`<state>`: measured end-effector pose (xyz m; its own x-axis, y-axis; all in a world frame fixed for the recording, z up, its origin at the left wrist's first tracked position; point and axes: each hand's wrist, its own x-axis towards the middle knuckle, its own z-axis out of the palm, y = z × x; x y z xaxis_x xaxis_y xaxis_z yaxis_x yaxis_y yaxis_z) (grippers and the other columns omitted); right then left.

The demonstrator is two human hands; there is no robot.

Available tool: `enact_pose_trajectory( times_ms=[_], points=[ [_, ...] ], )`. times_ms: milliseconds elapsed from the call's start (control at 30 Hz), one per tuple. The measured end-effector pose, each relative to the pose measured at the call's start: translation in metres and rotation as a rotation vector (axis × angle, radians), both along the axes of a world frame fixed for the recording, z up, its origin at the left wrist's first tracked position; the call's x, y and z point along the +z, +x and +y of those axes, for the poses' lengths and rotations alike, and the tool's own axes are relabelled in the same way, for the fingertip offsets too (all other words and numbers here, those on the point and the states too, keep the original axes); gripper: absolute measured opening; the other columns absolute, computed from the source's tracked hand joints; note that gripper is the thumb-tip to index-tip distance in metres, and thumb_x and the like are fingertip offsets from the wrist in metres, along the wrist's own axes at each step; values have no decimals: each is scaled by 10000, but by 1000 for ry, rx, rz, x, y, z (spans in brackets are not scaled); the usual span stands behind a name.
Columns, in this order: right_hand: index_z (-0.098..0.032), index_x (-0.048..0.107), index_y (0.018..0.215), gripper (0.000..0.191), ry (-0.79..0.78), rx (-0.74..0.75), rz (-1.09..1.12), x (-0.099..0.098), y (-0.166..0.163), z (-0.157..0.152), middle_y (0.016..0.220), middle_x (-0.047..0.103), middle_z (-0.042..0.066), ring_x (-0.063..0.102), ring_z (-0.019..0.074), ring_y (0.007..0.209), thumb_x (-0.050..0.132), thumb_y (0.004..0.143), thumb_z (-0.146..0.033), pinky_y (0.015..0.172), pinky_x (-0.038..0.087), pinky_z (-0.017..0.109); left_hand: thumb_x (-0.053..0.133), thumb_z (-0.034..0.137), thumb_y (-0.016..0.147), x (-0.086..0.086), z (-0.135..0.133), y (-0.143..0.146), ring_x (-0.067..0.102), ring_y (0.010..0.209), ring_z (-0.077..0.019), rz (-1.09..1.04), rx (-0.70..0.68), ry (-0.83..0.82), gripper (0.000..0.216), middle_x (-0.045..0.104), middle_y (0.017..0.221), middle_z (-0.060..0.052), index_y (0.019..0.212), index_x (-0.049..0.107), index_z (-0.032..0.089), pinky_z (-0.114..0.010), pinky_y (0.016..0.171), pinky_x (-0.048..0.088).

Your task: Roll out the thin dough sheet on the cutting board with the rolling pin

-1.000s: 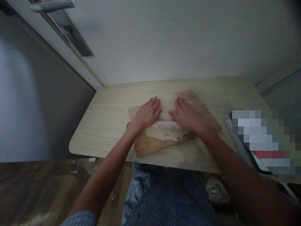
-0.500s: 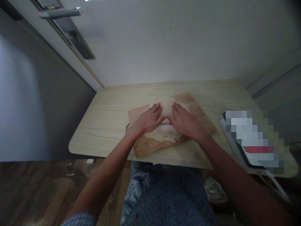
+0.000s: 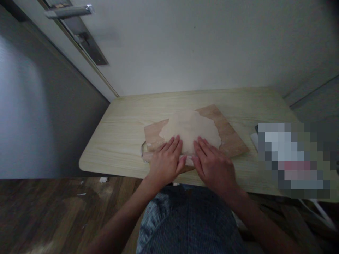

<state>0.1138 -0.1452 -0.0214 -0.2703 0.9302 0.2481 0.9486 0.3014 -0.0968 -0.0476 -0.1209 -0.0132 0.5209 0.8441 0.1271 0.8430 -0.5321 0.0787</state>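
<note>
A thin, pale sheet of dough (image 3: 189, 127) with a ragged edge lies on a wooden board (image 3: 233, 135). Across its near part runs a rolling pin (image 3: 189, 159), seen between my hands and at its left end. My left hand (image 3: 166, 158) rests flat over the pin's left part, open, fingers stretched forward onto the dough. On the right part my right hand (image 3: 213, 162) lies the same way, open, with its fingertips on the dough. The thumbs point toward each other. Both palms hide most of the pin.
The board sits askew on a light wood-grain table (image 3: 113, 134), a metal loop (image 3: 143, 152) at its left corner. Behind stands a white door with a metal handle (image 3: 70, 12). A blurred-out item (image 3: 291, 158) lies at the table's right end. Scraps litter the floor.
Both hands have drawn back toward my body with the rolling pin, from the middle of the dough to its near edge. More of the dough sheet shows now.
</note>
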Motion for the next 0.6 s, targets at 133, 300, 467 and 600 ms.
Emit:
enact_pose_trajectory(
  times_ms=[133,300,467,600],
  points=[
    [-77,477,1264,468,-32,16,8,1,1,2,1337,457,119,433,228,1216,288,901,-303,1003,327,398,293,350,897,-1,-1,5,408,1245,-217,1,53,-2,478,419,1361,-126,1266,442,84,-383,1006,362],
    [-132,443,1296,487,-113,13,3,7,5,43,1374,410,113,381,254,1254,237,916,-356,1042,216,512,269,350,918,8,34,16,361,1276,-232,15,119,-52,470,389,1382,-138,1285,407,92,-378,1017,339],
    [-112,450,1284,467,-142,-80,14,8,10,90,1376,399,157,327,294,1280,250,903,-296,1009,235,557,309,295,916,13,81,23,423,1229,-219,-36,118,-50,379,463,1311,-182,1164,490,73,-338,996,353],
    [-89,485,1238,446,-88,-92,28,7,11,96,1355,419,181,337,311,1268,285,890,-285,1004,224,574,305,266,914,14,87,24,515,1127,-206,-93,130,-58,306,536,1233,-159,946,571,118,-331,936,407]
  ],
)
